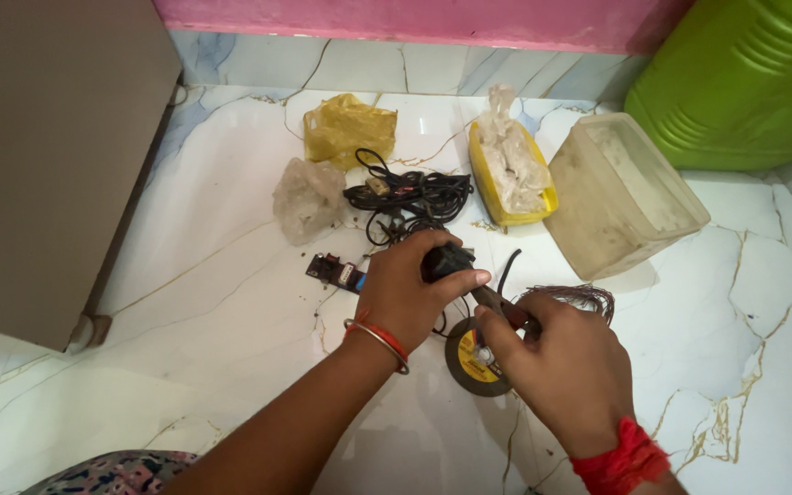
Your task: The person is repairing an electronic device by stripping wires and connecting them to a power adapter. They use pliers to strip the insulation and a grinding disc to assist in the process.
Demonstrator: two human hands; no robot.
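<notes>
My left hand (402, 291) grips a small black device (447, 260) above the marble floor. My right hand (561, 367) holds a thin metal tool with a reddish handle (499, 302), its tip against the black device. A bundle of thin reddish wires (581, 296) fans out just beyond my right hand. Below both hands lies a grey grinding disc with a yellow label (469, 368). A small circuit board (334, 271) rests on the floor left of my left hand.
A tangle of black cable (410, 194) lies further back, with a yellow plastic bag (348, 129) and a clear plastic bag (308, 198). A yellow tray (492, 198) with plastic, a translucent tub (616, 194), a green container (744, 82) and a brown cabinet (48, 156) surround the spot.
</notes>
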